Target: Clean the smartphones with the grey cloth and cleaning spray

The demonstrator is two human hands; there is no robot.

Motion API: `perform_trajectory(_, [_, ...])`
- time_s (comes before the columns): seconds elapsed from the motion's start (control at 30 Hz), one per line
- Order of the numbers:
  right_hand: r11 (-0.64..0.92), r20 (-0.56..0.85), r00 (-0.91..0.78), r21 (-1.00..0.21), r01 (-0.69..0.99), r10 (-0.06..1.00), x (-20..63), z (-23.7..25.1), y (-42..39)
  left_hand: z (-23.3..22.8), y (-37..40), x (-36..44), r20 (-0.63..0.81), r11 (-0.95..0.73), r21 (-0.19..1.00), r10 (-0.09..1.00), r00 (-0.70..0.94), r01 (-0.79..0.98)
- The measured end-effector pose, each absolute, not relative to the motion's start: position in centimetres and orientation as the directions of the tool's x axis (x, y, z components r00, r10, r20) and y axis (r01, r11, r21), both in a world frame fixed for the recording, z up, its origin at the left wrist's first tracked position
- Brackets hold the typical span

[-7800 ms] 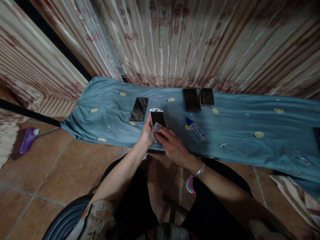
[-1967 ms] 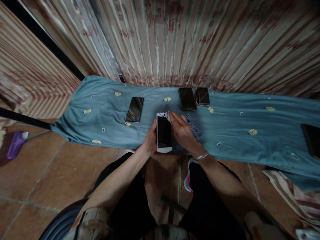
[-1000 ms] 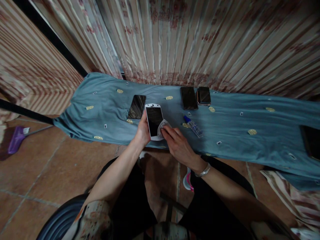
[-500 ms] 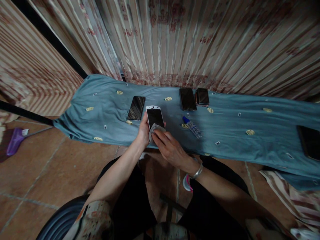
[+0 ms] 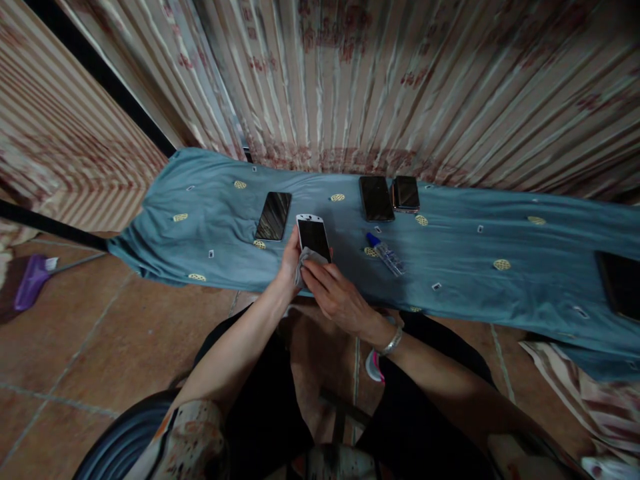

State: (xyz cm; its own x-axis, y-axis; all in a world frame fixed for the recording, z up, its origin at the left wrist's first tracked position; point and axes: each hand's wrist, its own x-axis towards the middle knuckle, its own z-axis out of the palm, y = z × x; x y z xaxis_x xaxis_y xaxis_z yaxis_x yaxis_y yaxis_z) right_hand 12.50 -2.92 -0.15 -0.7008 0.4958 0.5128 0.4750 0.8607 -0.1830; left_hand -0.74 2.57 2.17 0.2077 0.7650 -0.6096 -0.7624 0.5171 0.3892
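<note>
Two bare hands meet at the near edge of a long surface spread with blue-green fabric [image 5: 460, 260] printed with yellow pineapples. The left hand [image 5: 289, 263] grasps a white smartphone [image 5: 314, 235] along its left side, with fingertips showing at the opposite edge; the phone is tilted, its dark screen facing up toward the wearer. The right hand [image 5: 339, 297] pinches a folded grey cloth [image 5: 304, 268] and presses it over the lower part of that screen, so the phone's bottom end is hidden. A silver bracelet [image 5: 391, 341] circles the right wrist.

Just beyond the left hand, a black smartphone [image 5: 273, 216] lies flat, stripes reflected in its glass. To the right of the hands, near but apart from them, a clear bottle with a blue cap [image 5: 389, 257] lies on its side. Farther back, a larger black device [image 5: 377, 199] rests just beside a small stack of phones [image 5: 406, 193]; whether they touch is hard to tell. Another dark device [image 5: 620, 283] is cut off at the right border. A pleated striped curtain [image 5: 320, 100] hangs behind, and a purple broom head [image 5: 31, 281] sits on the tiled floor [image 5: 125, 347].
</note>
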Motion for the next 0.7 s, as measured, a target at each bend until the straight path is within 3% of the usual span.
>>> perform_trajectory(0.13, [0.862, 0.532, -0.682, -0.237, 0.449, 0.502, 12.4, -0.4, -2.8, 2.5, 2.7, -0.6, -0.602, 0.463, 0.430, 0.787, 0.136, -0.775])
perform_trajectory(0.33, [0.802, 0.497, -0.629, -0.367, 0.472, 0.598, 12.5, -1.2, -2.0, 1.5, 1.9, 0.1, -0.582, 0.353, 0.463, 0.813, 0.022, -0.813])
perform_trajectory(0.7, [0.751, 0.525, -0.547, -0.350, 0.559, 0.652, 12.6, -1.0, 0.2, 0.3, 1.6, 1.6, -0.612, 0.328, 0.440, 0.791, -0.011, -0.836])
